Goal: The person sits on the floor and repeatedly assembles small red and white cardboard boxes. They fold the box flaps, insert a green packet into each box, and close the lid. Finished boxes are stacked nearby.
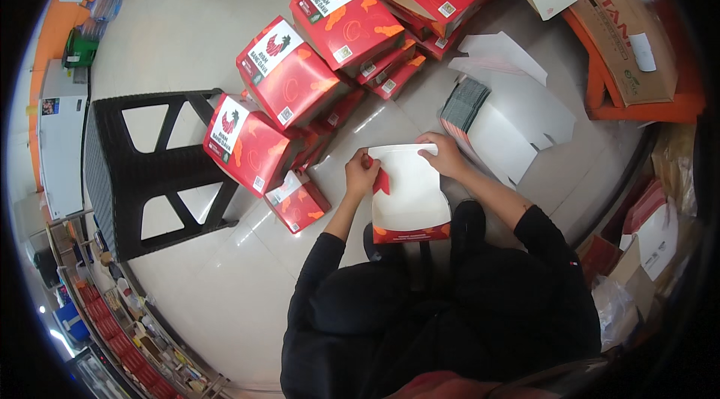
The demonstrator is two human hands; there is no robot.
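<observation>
A food box (409,187), white inside and red on its outer front, stands partly folded between my knees with its top open. My left hand (361,175) is closed at its far left corner, the fingers pinching a small red flap. On the far right corner, my right hand (444,154) grips the white wall, thumb on the inner side. Just beyond my right hand lies an open white carton (517,118) with a stack of flat dark-grey pieces (465,105) at its left end.
Folded red boxes (289,76) are piled ahead and to the left, with a small red box (297,202) at the near end. A black plastic stool (161,170) lies on its side at left. Brown cardboard (622,31) rests on an orange surface (652,111) at far right.
</observation>
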